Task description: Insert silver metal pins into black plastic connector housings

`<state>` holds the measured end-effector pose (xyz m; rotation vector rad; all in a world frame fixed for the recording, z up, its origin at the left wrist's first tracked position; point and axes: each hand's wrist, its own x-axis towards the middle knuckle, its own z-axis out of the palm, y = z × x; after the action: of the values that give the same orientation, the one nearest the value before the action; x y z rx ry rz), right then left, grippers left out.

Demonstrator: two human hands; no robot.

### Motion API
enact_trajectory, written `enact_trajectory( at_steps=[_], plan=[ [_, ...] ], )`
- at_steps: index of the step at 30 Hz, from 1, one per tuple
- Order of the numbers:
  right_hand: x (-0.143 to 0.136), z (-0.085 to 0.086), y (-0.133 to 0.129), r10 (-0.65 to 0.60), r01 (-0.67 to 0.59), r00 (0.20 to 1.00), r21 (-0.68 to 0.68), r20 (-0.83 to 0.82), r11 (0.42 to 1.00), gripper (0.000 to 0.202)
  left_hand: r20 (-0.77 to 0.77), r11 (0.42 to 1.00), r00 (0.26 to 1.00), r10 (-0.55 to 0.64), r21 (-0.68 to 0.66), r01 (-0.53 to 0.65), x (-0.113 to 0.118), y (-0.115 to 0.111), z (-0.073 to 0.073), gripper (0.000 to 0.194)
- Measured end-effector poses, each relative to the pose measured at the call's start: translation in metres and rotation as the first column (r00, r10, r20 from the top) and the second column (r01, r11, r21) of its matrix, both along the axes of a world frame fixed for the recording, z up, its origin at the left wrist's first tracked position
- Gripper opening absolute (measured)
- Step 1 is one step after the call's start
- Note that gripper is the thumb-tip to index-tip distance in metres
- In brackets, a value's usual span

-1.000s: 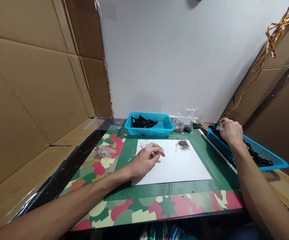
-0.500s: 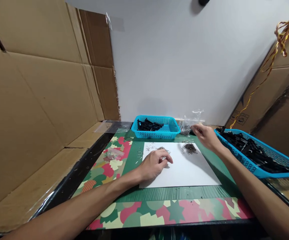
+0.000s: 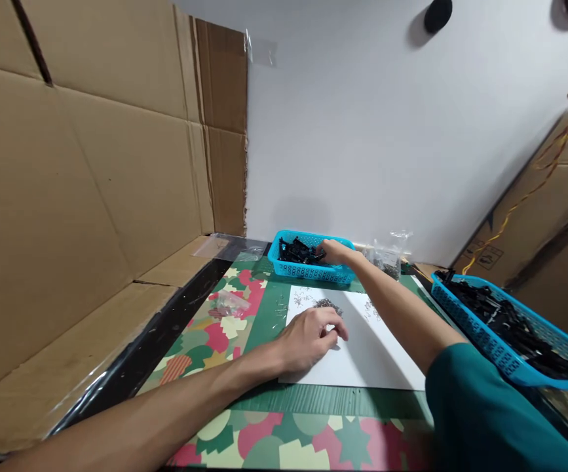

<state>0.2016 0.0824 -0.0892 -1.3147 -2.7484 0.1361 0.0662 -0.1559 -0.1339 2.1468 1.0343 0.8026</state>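
My left hand [image 3: 313,335] rests on the white paper [image 3: 357,357], fingers curled, just in front of a small pile of tiny metal parts [image 3: 329,305]; whether something is between its fingertips is too small to tell. Reaching over the paper, my right hand [image 3: 335,252] is inside the back blue basket [image 3: 313,271], its fingertips at the black parts [image 3: 299,250] there. Those fingertips are partly hidden, and a grip on a part cannot be made out. More tiny parts [image 3: 372,311] lie on the paper, partly behind my right forearm.
A second blue basket [image 3: 502,354] full of black pieces stands on the right. Behind the paper is a clear bag [image 3: 386,259] of small parts. Small plastic bags [image 3: 232,303] lie at the left. Cardboard walls [image 3: 131,151] flank the table; a yellow cord [image 3: 524,196] hangs at the right.
My right hand has moved left from beside the clear bag into the back basket. My left hand keeps its place on the paper. The view has shifted slightly.
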Motion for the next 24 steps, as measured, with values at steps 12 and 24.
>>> enact_trajectory(
  at_steps=[12,24],
  plan=[
    [0.003,-0.01,0.0,0.038,-0.041,0.986,-0.016,-0.162,0.999,0.028,-0.002,1.0,1.0,-0.022,0.022,0.022,0.001,0.001,-0.002,0.028],
    [0.034,0.051,-0.033,-0.014,-0.069,0.805,-0.117,-0.594,0.991,0.04,0.166,0.998,0.985,0.051,0.026,-0.056,0.0,0.003,0.007,0.033]
  ],
)
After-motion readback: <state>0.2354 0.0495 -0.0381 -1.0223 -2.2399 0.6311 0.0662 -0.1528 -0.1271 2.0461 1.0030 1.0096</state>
